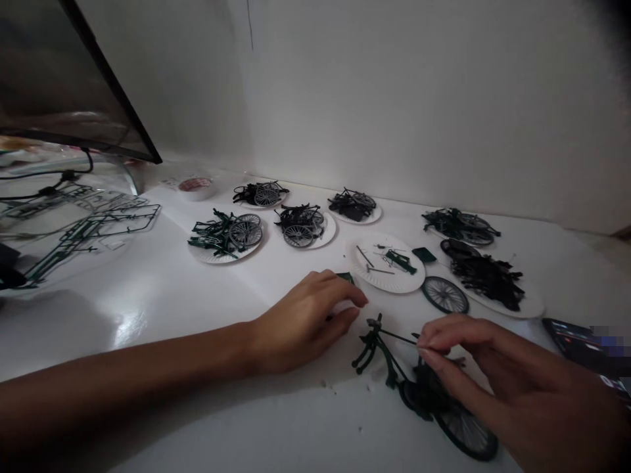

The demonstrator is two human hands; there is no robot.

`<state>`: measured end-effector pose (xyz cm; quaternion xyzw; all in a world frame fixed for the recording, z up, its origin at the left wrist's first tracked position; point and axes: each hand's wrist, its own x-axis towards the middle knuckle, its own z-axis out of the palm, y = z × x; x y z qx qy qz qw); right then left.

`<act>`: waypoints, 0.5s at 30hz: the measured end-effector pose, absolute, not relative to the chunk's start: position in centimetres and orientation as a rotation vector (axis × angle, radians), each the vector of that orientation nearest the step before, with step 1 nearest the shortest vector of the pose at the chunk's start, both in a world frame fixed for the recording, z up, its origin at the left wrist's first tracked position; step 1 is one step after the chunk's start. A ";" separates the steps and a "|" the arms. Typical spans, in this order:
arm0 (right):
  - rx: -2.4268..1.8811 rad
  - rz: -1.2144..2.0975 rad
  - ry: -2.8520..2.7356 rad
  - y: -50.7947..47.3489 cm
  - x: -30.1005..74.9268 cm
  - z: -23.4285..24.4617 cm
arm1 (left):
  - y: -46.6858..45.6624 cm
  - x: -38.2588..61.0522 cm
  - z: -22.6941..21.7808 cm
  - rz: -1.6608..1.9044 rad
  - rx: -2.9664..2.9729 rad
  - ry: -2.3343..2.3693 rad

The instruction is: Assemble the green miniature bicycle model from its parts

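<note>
A partly built dark green model bicycle lies on the white table, its rear wheel at the lower right. My right hand pinches the bicycle's frame near the top bar, fingers pressed together. My left hand rests on the table just left of the handlebars, fingers curled over a small dark green part whose edge shows behind them. A loose spoked wheel lies just beyond the bicycle.
Several paper plates hold bicycle parts: green parts and wheels, black parts, small pins and a green piece, a black pile. Plastic sprues lie at left, a tape roll behind, a phone at right.
</note>
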<state>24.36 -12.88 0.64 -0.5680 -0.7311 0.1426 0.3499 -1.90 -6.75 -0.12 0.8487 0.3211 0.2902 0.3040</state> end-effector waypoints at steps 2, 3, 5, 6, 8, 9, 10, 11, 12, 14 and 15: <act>-1.467 0.313 -1.961 -12.5 24.3 0.7 | -6.9 -1.5 -0.6 0.720 2.326 0.821; -1.450 0.298 -1.989 -12.4 24.1 0.8 | -7.0 -1.4 -0.8 0.706 2.353 0.806; -1.395 0.277 -2.020 -12.0 23.5 1.1 | -7.2 -1.1 -1.0 0.695 2.386 0.778; -1.375 0.269 -2.028 -11.9 23.2 1.3 | -7.4 -1.1 -1.1 0.700 2.396 0.762; -1.351 0.267 -2.037 -11.8 22.7 1.5 | -7.7 -1.0 -1.2 0.726 2.402 0.720; -1.349 0.282 -2.042 -11.8 22.5 1.5 | -7.8 -0.9 -1.2 0.744 2.401 0.703; -1.350 0.307 -2.050 -11.9 22.4 1.4 | -7.9 -0.9 -1.3 0.760 2.402 0.694; -1.350 0.335 -2.056 -11.9 22.4 1.3 | -8.0 -0.9 -1.3 0.768 2.402 0.697; -1.345 0.363 -2.061 -12.0 22.3 1.1 | -8.0 -0.8 -1.3 0.764 2.403 0.709; -1.327 0.415 -2.063 -12.1 22.4 0.8 | -8.1 -0.7 -1.5 0.747 2.407 0.738; -1.321 0.435 -2.065 -12.1 22.4 0.7 | -8.1 -0.6 -1.5 0.741 2.404 0.747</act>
